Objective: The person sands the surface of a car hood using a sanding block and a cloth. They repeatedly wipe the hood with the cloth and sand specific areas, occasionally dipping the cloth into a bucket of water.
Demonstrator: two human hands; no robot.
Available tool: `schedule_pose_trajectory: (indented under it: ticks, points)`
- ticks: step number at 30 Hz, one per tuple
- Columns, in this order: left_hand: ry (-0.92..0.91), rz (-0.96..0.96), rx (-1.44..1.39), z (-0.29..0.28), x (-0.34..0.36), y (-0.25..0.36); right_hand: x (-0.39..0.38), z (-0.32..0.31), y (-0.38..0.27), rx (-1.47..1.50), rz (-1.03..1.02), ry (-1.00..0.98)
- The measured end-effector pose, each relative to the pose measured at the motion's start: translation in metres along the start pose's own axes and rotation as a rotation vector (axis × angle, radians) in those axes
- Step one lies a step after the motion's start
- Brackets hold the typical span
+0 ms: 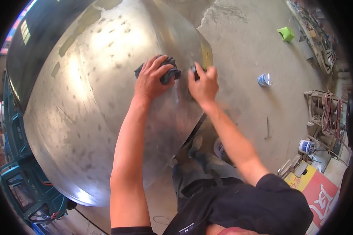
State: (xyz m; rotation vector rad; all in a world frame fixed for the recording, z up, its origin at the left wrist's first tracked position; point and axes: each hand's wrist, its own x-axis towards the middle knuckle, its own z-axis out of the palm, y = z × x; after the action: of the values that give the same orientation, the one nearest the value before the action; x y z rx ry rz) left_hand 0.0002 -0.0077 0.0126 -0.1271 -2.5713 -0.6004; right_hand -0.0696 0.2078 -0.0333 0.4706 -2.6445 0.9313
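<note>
A large curved metal panel [106, 105], like a car hood, fills the left and middle of the head view, bare and shiny with dark specks and dull patches. On its surface my left hand [150, 80] is closed over a crumpled dark grey cloth [171, 73], pressing it against the metal. To its right, by the panel's edge, my right hand [204, 85] is closed around a small black object [194, 72]. My fingers cover most of that object, so its kind does not show.
Dark glass [39, 35] borders the panel at upper left. Teal plastic frames [21, 184] stand at lower left. On the concrete floor lie a blue-and-white bucket [264, 80], a green container [286, 34] and a thin T-shaped tool [267, 129]. Coiled hose [328, 113] hangs at far right.
</note>
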Motion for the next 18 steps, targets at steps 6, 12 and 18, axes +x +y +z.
schedule_pose_trajectory:
  ticks: [6, 12, 18]
  points:
    - [0.005, -0.006, -0.028, 0.008, 0.003, 0.007, 0.056, 0.011, -0.014, -0.027, 0.115, -0.021]
    - [-0.029, 0.024, -0.018, 0.01, -0.004, -0.003, -0.008, -0.001, 0.005, -0.017, 0.065, -0.006]
    - [-0.026, 0.067, -0.017, 0.014, 0.001, -0.005, 0.017, 0.009, -0.003, -0.028, 0.041, 0.031]
